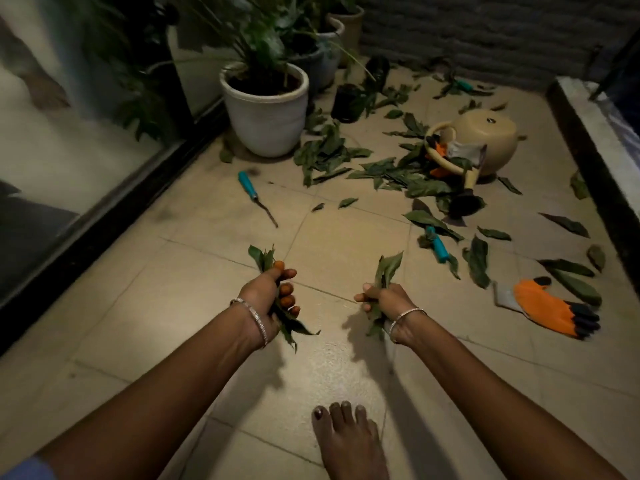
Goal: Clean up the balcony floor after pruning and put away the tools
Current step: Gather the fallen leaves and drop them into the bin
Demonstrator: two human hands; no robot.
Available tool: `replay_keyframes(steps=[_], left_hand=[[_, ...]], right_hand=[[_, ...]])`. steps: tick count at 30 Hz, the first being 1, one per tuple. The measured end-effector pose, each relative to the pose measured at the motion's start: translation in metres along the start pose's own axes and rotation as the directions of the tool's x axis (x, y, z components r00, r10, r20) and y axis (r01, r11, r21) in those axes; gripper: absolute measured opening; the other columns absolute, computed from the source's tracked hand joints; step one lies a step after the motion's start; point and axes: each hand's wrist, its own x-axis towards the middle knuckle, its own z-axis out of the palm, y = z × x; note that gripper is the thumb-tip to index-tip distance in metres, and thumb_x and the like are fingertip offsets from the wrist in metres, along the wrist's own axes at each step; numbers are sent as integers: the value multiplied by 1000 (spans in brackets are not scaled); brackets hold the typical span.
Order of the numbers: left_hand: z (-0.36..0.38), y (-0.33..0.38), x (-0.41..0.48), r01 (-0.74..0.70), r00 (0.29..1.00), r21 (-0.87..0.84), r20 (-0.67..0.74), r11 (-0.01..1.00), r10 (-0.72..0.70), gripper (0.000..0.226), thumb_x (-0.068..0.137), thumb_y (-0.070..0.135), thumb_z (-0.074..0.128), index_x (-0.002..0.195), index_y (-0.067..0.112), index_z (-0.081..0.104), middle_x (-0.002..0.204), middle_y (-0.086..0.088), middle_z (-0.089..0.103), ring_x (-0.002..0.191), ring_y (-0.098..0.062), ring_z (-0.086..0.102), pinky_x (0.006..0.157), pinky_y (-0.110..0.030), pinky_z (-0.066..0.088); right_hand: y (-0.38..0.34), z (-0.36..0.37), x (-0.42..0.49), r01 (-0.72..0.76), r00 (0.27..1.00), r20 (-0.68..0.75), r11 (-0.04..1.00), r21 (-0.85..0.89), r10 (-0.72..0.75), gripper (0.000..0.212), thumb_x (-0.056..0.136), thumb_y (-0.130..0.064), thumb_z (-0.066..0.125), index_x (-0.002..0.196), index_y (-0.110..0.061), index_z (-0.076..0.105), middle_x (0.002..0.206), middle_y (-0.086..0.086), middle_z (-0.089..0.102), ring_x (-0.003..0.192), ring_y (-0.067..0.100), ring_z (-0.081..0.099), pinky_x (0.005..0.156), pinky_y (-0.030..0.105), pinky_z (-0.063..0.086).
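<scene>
Left hand (268, 296) and right hand (384, 301) each clench one leaf bunch (263, 256). On the floor (173, 306) lie scattered leaves (325, 150), three teal tools (246, 181) (437, 244) (464, 85), two gloves (540, 306), and one tipped watering can (485, 133).

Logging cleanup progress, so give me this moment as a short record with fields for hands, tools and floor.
left hand: grips a bunch of green cut leaves
right hand: grips a second leaf bunch
tools on floor: thin teal-handled tool; second teal-handled tool, partly under leaves
glove: orange and grey work glove, lying flat
beige plastic watering can: tipped over amid scattered leaves
</scene>
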Motion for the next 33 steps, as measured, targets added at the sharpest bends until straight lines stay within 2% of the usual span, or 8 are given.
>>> replay_keyframes(steps=[5,10,15,21,26,30,32,33], left_hand=[[-23,42,-55,-152,987,-122,-63,981,145,34,102,37,44,80,14,55,55,2,29,45,-13,26,50,-25,27],[-68,66,-138,-341,939,-267,-130,901,317,27,99,37,51,83,15,57,52,4,31,42,-10,28,47,-24,28],[-173,42,-240,-563,811,-313,-384,765,441,23,95,33,57,82,14,61,53,4,32,42,-10,29,45,-23,30],[-331,-32,-353,-745,570,-364,-782,559,252,24,96,27,54,76,13,56,46,6,30,33,-7,26,38,-18,25],[-410,-90,-430,-788,466,-386,-883,480,54,31,97,27,51,69,13,50,37,5,35,28,-9,32,34,-13,29],[-430,-102,-472,-816,495,-445,-867,370,50,26,97,29,50,83,10,62,55,-7,67,63,-23,64,58,-30,50],[-440,-107,-489,-813,511,-472,-859,341,28,34,94,38,52,100,9,69,84,-14,75,90,-30,65,81,-41,51],[-444,-108,-493,-814,503,-466,-864,346,20,41,91,43,55,109,10,70,100,-16,74,100,-32,64,92,-44,50]], right_hand=[[-42,77,-83,-6,940,341,1000,-1,6,16,100,2,40,97,-5,54,67,8,53,45,13,42,42,22,34],[-97,155,-174,123,855,518,961,-248,24,22,100,-2,38,109,-3,59,62,2,49,48,11,39,46,22,30],[-118,246,-275,311,731,676,839,-446,89,20,100,-6,44,107,-3,63,65,4,51,55,14,44,51,24,32],[-61,349,-385,504,539,775,611,-610,329,17,97,-7,48,97,-3,64,60,2,46,52,14,41,51,26,31],[38,422,-464,543,406,813,606,-582,417,19,96,-12,46,84,-8,60,55,0,38,46,14,35,48,25,23],[123,462,-515,592,335,825,580,-560,455,21,91,-11,52,70,-13,53,44,-4,40,35,11,37,41,17,23],[157,477,-543,595,271,841,605,-529,469,14,88,-12,63,75,-10,60,49,-4,58,42,7,55,41,16,41],[169,482,-553,585,242,832,609,-535,499,12,85,-20,70,86,-8,67,66,0,69,59,10,66,54,21,53]])
